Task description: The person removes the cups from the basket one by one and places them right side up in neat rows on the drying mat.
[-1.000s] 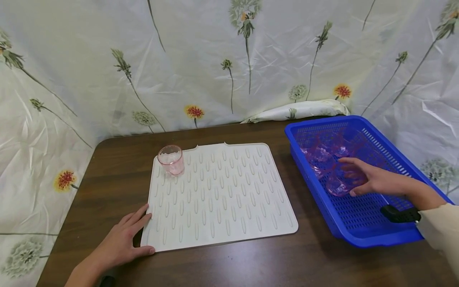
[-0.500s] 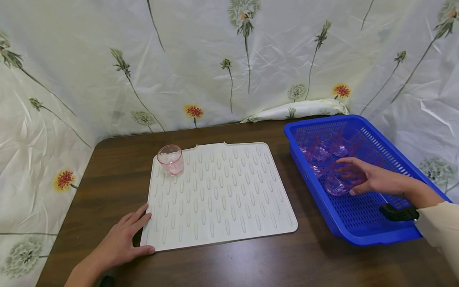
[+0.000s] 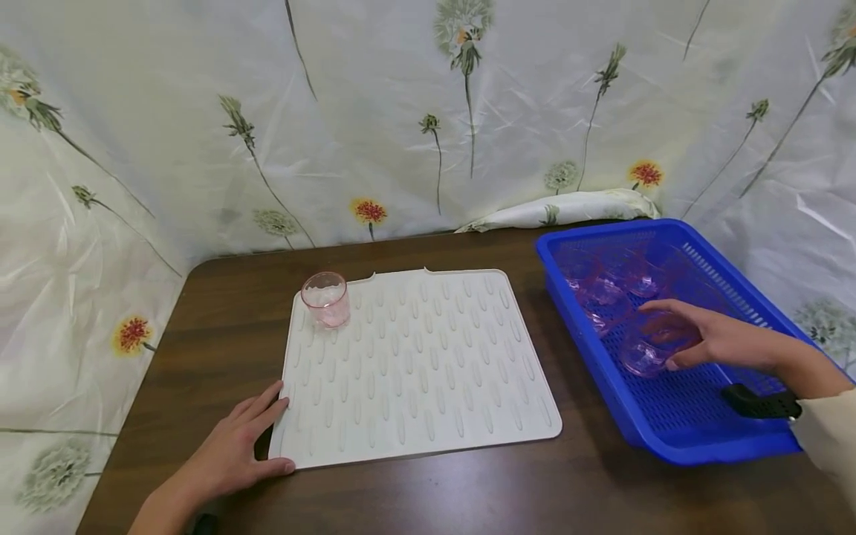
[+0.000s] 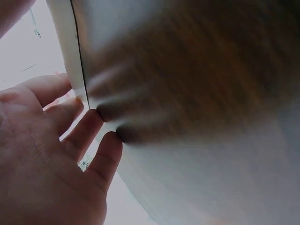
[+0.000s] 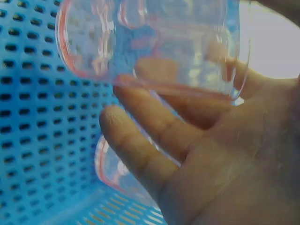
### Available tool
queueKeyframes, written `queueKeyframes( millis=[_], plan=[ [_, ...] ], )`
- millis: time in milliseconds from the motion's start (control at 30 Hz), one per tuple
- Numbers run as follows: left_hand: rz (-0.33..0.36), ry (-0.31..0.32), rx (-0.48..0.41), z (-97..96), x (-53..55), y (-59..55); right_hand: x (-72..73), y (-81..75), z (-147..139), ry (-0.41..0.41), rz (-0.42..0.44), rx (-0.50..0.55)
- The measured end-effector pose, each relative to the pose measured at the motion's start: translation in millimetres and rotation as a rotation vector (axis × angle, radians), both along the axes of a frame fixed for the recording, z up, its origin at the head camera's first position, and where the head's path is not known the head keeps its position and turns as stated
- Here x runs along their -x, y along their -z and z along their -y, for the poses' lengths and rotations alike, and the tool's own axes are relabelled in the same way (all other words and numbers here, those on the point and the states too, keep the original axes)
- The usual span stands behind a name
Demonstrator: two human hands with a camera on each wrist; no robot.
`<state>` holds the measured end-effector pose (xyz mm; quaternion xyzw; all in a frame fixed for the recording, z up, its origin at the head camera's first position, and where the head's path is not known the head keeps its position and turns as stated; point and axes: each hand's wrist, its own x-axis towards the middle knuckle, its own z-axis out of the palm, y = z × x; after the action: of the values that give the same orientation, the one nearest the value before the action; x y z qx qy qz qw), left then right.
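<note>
Holding a pink tumbler (image 3: 642, 357) inside the blue basket (image 3: 709, 452), the right hand (image 3: 722, 338) has its fingers curved round the side; I cannot tell whether the base is off the basket's floor. The left hand (image 3: 234, 449) lies relaxed, well to the basket's left, fingertips touching the edge of the white mat (image 3: 421, 371). I judge the tumbler light, stiff and slick, perhaps brittle (glass or plastic, I can't say from here), so I would take it round the side wall, thumb opposite fingers, with a gentle squeeze. Just beyond it, towards the basket's far end, the other tumblers (image 3: 607, 290) crowd close and could knock against it; the basket's raised walls also limit the wrist. Left of the basket, a lone tumbler (image 3: 326, 299) stands on the mat's far left corner. Behind the basket hangs a flowered sheet (image 3: 374, 111).
</note>
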<state>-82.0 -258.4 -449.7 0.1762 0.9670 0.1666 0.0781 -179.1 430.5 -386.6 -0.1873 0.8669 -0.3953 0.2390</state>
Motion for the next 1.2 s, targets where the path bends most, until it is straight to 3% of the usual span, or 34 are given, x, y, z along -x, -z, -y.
queueKeyframes(
  millis=[267, 433, 700, 1000, 1200],
  plan=[
    [0.007, 0.003, -0.001, -0.4, 1.9, -0.2, -5.0, -23.2, 3.5, 0.075, -0.206, -0.079],
    [0.021, -0.003, -0.001, -0.6, 2.5, -0.5, -2.6, -38.3, 4.8, 0.062, -0.296, -0.015],
    [0.064, -0.01, 0.008, -2.3, 1.1, -1.9, 0.9, -49.3, 7.9, 0.061, -0.356, 0.092],
    [0.036, 0.0, -0.005, -0.6, 0.6, 0.7, 7.6, -55.6, 8.9, 0.143, -0.338, 0.027],
    [0.017, 0.008, -0.008, -0.1, 1.4, 1.5, 12.8, -62.0, 11.8, 0.187, -0.371, 0.045]
  ],
)
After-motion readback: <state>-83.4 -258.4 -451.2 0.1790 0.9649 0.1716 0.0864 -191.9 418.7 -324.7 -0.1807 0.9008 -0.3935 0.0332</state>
